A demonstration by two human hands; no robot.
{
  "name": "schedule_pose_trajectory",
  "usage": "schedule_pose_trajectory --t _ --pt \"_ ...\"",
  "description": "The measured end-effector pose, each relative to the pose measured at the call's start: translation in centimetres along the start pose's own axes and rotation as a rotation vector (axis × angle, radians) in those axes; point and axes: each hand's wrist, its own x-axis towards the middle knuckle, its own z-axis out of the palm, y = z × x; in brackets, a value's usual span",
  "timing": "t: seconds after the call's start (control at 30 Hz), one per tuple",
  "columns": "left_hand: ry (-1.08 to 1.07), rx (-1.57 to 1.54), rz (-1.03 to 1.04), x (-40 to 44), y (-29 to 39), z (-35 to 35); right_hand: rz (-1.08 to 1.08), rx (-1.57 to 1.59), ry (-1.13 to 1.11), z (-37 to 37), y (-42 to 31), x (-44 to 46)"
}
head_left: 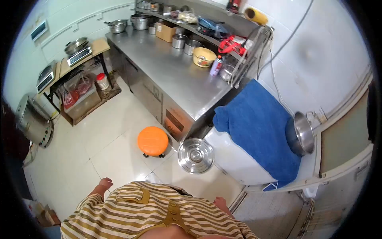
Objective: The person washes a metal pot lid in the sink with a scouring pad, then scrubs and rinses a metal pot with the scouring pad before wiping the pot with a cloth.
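My left hand (106, 183) hangs low beside the striped shirt, above the tiled floor. Its fingers look loose, and I see nothing in them. On the other side, my right hand (219, 201) is also down by my body, fingers loosely apart and touching nothing that I can see. Ahead of me stands a low stool with an orange round seat (152, 141). To its right is a round shiny metal lid (195, 155), near floor level; what it rests on is hidden. Farther right, a blue towel (254, 131) covers much of a white chest-like appliance (234, 159).
A steel counter (159, 59) runs ahead with pots, a cardboard box (165, 32), a yellow basin (204, 57) and a spray can (216, 65). A steel bowl (300, 133) leans at right. Leftward are a small table (97, 47) with cookers and a steel drum (34, 121).
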Motion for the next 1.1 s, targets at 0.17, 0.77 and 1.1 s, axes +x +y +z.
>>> schedule_pose_trajectory --t 0.17,0.77,1.1 --pt "0.026 -0.041 -0.096 -1.8 -1.3 1.8 -0.102 -0.07 -0.035 2.9 -2.7 0.5" --pt "0.375 -0.553 -0.563 -16.9 -17.4 6.7 -0.505 -0.522 -0.34 14.3 -27.9 0.7" --pt "0.556 -0.842 -1.053 -32.7 -4.5 24.9 -0.818 -0.924 -0.649 24.1 -44.0 2.9"
